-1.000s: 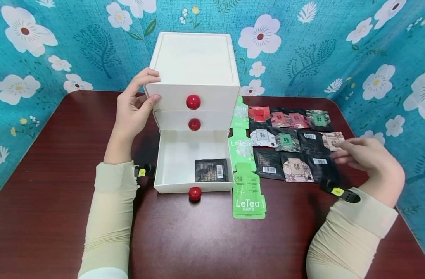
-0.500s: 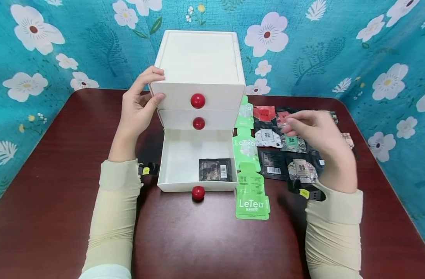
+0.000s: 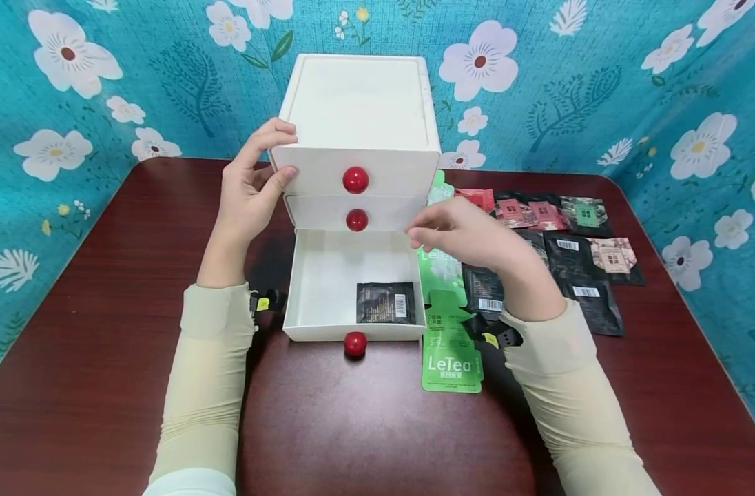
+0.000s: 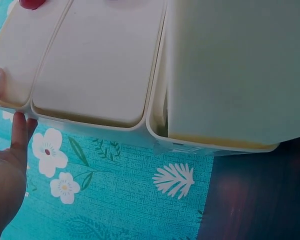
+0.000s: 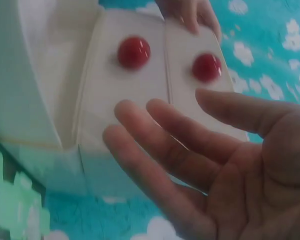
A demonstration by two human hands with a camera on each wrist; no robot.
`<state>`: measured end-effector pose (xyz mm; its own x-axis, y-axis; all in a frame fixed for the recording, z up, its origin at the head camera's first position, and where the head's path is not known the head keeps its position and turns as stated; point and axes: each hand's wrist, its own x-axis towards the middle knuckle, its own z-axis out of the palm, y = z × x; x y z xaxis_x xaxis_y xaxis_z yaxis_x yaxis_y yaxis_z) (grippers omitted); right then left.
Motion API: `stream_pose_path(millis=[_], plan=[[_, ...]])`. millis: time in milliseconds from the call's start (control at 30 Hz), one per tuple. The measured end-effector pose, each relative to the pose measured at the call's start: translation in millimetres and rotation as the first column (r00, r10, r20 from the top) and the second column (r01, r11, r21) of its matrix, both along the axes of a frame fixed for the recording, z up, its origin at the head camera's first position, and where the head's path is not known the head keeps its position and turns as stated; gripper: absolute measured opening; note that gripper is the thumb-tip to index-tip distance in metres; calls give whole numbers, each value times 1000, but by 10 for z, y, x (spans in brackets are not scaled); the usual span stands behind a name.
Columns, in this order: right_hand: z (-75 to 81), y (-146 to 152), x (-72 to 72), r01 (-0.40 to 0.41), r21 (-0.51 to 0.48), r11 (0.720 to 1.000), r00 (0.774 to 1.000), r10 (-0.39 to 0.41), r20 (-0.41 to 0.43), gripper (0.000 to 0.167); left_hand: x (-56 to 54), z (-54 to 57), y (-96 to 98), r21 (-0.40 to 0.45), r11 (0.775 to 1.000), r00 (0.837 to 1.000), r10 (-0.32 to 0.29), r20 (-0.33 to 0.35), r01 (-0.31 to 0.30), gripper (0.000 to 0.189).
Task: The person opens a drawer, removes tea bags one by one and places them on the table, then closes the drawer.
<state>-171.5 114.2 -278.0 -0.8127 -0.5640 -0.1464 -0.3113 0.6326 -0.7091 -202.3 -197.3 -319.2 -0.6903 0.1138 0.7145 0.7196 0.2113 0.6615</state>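
My left hand (image 3: 247,189) grips the upper left front edge of a white drawer cabinet (image 3: 362,103), thumb on the front and fingers along the side. The cabinet's bottom drawer (image 3: 322,282) is pulled out. A black sachet (image 3: 386,303) lies flat in its right front part. My right hand (image 3: 477,238) is in the air beside the cabinet's right side, above the green LeTea packets (image 3: 452,344). In the right wrist view, its fingers (image 5: 150,165) are loosely bent and apart, with nothing between them. The top drawer (image 3: 309,172) and middle drawer (image 3: 315,212) are pushed in.
Several black, red and patterned sachets (image 3: 570,256) lie in rows on the dark wooden table (image 3: 377,427) to the right. Each drawer has a round red knob (image 3: 355,344). A blue floral cloth (image 3: 185,83) hangs behind the table.
My right hand has moved left from above the far right sachets to the cabinet's right side. My left hand keeps its grip on the cabinet. The view has shifted slightly.
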Motion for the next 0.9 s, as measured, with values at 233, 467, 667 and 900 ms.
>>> stream_pose_path(millis=[233,467,667,900], plan=[[-8,-362,-91,-188,123,975,982,183,50,26,-11,21,-9,4,1000,1000,3,-9,-3,32],[-79,-691,-197,-308,324,895,951,278,138,23,6,-4,1,5,1000,1000,-1,2,1,33],[-181,-899,-258,-415,384,825,905,331,267,39,7,-10,-11,4,1000,1000,4,10,-4,33],[-273,-988,-310,-401,468,787,876,180,447,14,-5,-1,-20,-10,1000,1000,4,10,-4,33]])
